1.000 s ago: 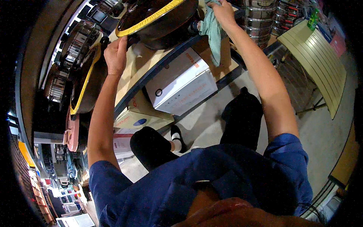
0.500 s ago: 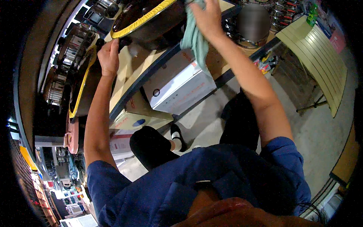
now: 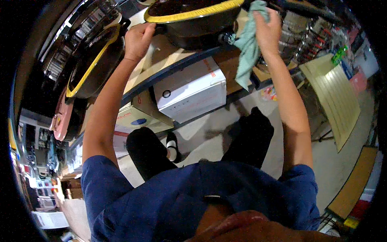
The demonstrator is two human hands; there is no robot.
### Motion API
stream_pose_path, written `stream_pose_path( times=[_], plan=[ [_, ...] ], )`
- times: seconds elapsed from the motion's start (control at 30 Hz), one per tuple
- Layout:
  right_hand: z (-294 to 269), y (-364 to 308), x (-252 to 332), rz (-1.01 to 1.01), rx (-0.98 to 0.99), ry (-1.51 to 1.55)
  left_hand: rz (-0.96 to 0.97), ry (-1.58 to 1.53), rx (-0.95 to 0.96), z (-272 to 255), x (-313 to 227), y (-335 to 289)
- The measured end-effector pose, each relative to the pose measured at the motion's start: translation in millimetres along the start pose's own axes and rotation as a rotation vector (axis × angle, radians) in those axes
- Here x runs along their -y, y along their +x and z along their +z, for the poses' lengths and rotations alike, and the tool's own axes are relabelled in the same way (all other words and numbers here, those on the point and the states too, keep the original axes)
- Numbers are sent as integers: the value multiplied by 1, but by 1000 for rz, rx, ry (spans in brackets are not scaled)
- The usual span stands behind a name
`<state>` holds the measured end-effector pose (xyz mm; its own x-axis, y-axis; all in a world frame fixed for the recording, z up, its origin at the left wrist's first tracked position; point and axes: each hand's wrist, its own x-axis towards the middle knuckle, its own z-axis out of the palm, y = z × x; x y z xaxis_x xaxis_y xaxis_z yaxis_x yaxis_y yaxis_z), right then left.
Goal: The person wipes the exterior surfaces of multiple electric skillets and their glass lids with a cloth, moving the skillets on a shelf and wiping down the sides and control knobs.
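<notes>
A large dark pot [image 3: 193,30] with a yellow-covered rim is at the top of the view, over the wooden shelf. My left hand [image 3: 139,40] is closed at the pot's left side, with the thumb along the top; the dark handle there is mostly hidden by the fingers. Beyond the pot's right end, my right hand [image 3: 268,34] grips a pale green cloth [image 3: 248,50], which hangs down past the shelf edge. Whether that hand also touches the pot's right handle cannot be made out.
Another dark pot [image 3: 90,66] with a yellow rim stands left, beside a pink pot [image 3: 62,119]. White [image 3: 193,92] and yellowish boxes [image 3: 141,113] lie below the shelf edge [image 3: 173,66]. Stacked metal cookware [image 3: 294,30] and a slatted pale green table [image 3: 334,97] are right.
My view has shifted, so the pot and both hands appear farther right. The right hand with the cloth has moved from above the pot's rim to beyond its right end.
</notes>
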<state>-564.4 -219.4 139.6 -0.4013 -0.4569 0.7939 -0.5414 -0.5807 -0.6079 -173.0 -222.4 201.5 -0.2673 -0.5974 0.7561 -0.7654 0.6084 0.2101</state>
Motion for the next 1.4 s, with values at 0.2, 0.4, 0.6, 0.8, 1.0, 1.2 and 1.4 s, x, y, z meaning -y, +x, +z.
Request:
stream_pose_path(
  times=[0.2, 0.4, 0.6, 0.8, 1.0, 1.2, 1.4],
  plan=[
    [8, 65, 118, -336, 140, -10, 59, 64, -41, -1, -2, -5],
    [66, 92, 119, -365, 965, -771, 103, -7, -63, 11, -13, 2],
    [167, 51, 162, -732, 1025, -410, 117, 29, -86, -7, -3, -8],
    [277, 103, 133, -542, 1269, -717, 167, -55, -80, 5, -10, -2],
    [301, 109, 114, -740, 1244, -670, 137, 8, -24, 1, -14, 3],
    [184, 58, 182, -610, 1261, -395, 102, 112, -17, -8, 7, -13],
    [74, 135, 51, -694, 958, -315, 114, 88, 50, 5, -13, 5]
  ],
)
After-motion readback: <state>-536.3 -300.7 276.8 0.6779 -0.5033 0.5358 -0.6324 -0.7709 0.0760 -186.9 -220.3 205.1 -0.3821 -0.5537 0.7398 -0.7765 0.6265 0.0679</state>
